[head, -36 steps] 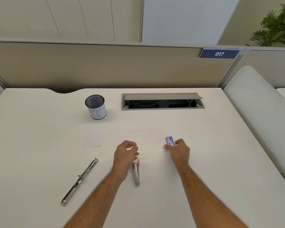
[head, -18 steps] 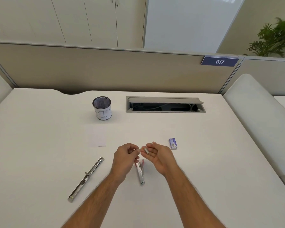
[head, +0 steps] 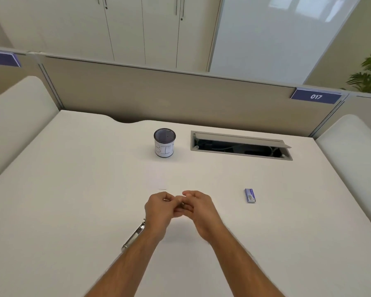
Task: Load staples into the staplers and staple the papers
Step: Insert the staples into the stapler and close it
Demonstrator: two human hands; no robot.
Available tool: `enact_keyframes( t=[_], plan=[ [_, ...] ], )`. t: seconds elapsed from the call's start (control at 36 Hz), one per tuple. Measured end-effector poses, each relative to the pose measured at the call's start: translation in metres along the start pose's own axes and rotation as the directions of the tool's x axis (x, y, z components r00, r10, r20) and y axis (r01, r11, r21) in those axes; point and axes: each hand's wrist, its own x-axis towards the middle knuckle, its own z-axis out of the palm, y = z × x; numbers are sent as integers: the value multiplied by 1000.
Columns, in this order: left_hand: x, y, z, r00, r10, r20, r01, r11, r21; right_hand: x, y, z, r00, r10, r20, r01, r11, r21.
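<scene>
My left hand (head: 159,211) and my right hand (head: 201,209) meet fingertip to fingertip above the middle of the white desk (head: 73,189). A small strip of staples (head: 181,203) is pinched between them, mostly hidden by fingers. A long silver stapler (head: 135,234), swung open flat, lies at the near left, partly covered by my left forearm. The small stapler with the red part is out of sight behind my hands. A blue staple box (head: 250,195) lies to the right of my right hand. A faint white paper (head: 159,179) lies just beyond my hands.
A mesh pen cup (head: 164,142) with a white label stands at the back centre. An open cable hatch (head: 240,145) sits in the desk to its right. A beige partition (head: 180,97) closes the far edge. Padded white dividers flank both sides.
My right hand left the staple box with a staple strip and came left to meet my left hand. The view swung left, so the small stapler is now hidden.
</scene>
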Motion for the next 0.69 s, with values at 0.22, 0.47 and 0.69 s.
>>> enact_keyframes(
  t=[0.22, 0.47, 0.69],
  plan=[
    [-1, 4, -37, 982, -158, 107, 184, 930, -318, -2, 8, 23, 987, -136, 84, 158, 895, -417],
    [3, 0, -57, 981, -152, 124, 187, 915, -357, 1, 8, 32, 978, -173, 119, 210, 825, -525],
    [3, -4, -64, 989, -105, 101, 128, 956, -265, 6, 7, 38, 959, -234, 161, 274, 610, -744]
  ],
)
